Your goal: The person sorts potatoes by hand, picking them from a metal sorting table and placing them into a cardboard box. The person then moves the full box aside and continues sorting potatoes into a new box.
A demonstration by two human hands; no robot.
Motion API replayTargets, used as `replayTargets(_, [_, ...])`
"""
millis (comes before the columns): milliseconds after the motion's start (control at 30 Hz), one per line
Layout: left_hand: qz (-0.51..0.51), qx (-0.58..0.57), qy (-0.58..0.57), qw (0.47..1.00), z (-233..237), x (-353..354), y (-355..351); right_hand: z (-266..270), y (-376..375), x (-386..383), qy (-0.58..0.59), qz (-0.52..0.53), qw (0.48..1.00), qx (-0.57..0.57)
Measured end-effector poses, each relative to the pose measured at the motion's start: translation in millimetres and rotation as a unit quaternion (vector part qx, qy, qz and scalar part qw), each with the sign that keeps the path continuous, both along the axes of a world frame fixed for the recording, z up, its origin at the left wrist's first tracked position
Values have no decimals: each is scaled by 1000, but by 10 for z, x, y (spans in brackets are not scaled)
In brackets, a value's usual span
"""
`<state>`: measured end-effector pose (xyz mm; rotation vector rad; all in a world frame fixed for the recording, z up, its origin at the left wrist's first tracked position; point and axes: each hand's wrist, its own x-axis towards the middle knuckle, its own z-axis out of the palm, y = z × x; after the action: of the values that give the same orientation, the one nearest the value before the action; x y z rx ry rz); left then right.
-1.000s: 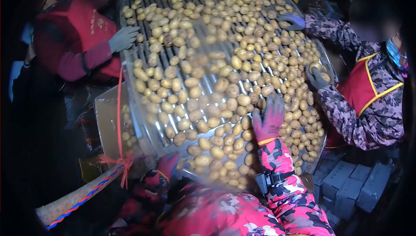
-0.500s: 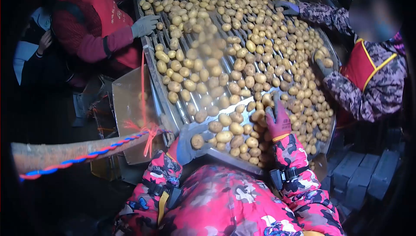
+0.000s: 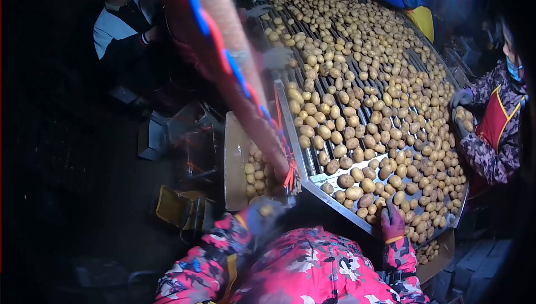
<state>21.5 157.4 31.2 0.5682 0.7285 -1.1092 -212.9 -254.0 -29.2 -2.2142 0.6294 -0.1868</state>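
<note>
The blurred left hand (image 3: pixel 258 220) grips a potato (image 3: pixel 267 210), the carton (image 3: pixel 235 161) at its twelve o'clock; the right hand (image 3: pixel 393 224) touches other potatoes (image 3: pixel 398 198), its closure unclear.

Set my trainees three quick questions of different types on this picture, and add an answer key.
1. True or false: the wearer's right hand is among the potatoes at the near edge of the metal table.
2. Which colours show in the cord along the pole?
A. green and white
B. red and blue
C. black and yellow
3. Which of the wearer's hands is nearer the cardboard box left of the table?

Key
1. True
2. B
3. The left hand
</note>
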Motion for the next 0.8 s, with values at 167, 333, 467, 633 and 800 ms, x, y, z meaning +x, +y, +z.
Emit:
replayTargets(167, [367,-294,-47,881,-259,1579,1534,199,203,15,-5,14,999,28])
replayTargets(333, [393,136,-252,874,113,1581,975,86,212,-191,50,15,999,-9])
replayTargets(467, [-128,-211,-94,964,-705,675,405,208,261,-586,116,-53,992,23])
replayTargets(633, [-379,-11,-281,881,-151,20,-871,-164,333,-1301,79,-173,976,101])
replayTargets(800, [-396,-16,-309,865,-238,137,-1792,108,364,-1268,48,-238,960,140])
